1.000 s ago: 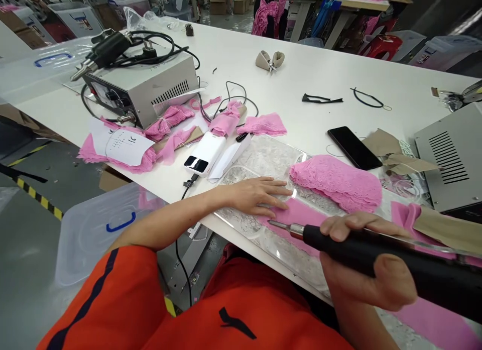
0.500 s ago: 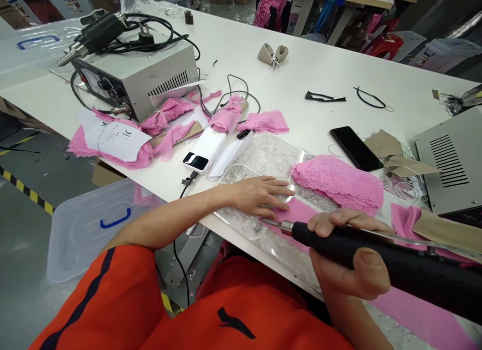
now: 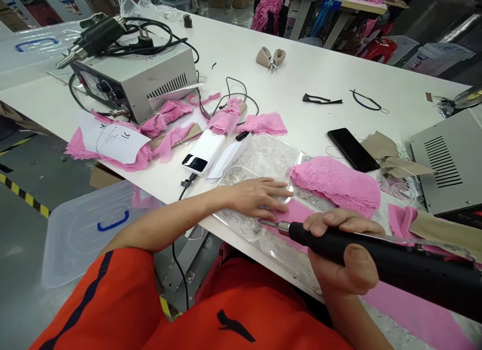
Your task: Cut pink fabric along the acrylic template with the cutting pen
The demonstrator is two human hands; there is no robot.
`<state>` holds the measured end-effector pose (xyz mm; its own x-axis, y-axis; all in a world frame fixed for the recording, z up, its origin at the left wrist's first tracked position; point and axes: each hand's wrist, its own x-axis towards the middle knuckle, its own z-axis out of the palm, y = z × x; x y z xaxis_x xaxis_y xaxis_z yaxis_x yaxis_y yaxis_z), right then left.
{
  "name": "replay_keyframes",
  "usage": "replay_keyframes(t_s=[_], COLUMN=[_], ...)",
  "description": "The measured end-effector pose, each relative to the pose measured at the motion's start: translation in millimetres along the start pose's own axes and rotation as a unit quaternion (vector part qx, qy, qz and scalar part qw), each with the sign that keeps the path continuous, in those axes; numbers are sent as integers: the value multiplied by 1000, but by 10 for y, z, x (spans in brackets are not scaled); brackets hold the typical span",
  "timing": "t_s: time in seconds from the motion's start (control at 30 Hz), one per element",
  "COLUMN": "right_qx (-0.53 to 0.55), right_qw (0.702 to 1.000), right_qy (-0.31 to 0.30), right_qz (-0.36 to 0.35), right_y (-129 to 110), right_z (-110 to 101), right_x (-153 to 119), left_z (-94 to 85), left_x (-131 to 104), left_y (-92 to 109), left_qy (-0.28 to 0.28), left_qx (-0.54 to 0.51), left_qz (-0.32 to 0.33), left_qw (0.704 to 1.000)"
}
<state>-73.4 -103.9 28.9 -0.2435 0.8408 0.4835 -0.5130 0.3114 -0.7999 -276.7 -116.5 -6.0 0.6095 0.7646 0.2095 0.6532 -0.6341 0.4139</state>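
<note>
My left hand (image 3: 259, 198) lies flat, fingers spread, on a clear patterned sheet (image 3: 271, 151) and the edge of a pink cloth piece (image 3: 295, 214). In my right hand (image 3: 344, 257) is a thick black pen-shaped power tool (image 3: 399, 264) with a metal collar and a thin pointed tip. That tip rests at the pink cloth, just below my left fingertips; whether it presses into the cloth I cannot tell. Beyond my right hand sits a stack of pink lace-edged pieces (image 3: 337, 184). More pink cloth (image 3: 414, 310) lies under the tool at the lower right.
A grey control box (image 3: 143, 79) with another black handpiece (image 3: 100, 36) stands at left, a second box (image 3: 448, 159) at right. Around lie a white power bank (image 3: 203, 151), a phone (image 3: 353, 149), pink bundles (image 3: 109, 141) and black tweezers (image 3: 322, 99). A lidded plastic bin (image 3: 94, 234) is beside the table.
The whole view has shifted slightly. My right thumb and the tool's rear have moved a little to the left; the tip and my left hand stay at the same spot on the cloth.
</note>
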Motion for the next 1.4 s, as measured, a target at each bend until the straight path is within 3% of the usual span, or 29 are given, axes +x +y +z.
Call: replay_keyframes(t_s=[0.23,0.53,0.87,1.07,1.2,1.4], right_qx=[1,-72,-59,-75,-104,-99], right_qw=[1000,981,984,973,971,976], right_qy=[16,163,157,202,206,194], right_qz=[-8,-75,-60,-83,-52,8], right_y=[-64,-143,6,-248,-539,-818], right_z=[-34,-390,-383,-573,-835,-1098], right_x=[30,457,508,576,416,89], left_z=[-4,6,3,-10,-49,-165], left_x=[-14,-53,-65,-68,-56,138], left_y=[-15,32,40,0,25,369], left_qy=[2,49,6,7,24,27], left_qx=[25,25,65,66,83,136], left_qz=[2,48,53,57,68,89], left_qw=[1000,997,996,996,994,986])
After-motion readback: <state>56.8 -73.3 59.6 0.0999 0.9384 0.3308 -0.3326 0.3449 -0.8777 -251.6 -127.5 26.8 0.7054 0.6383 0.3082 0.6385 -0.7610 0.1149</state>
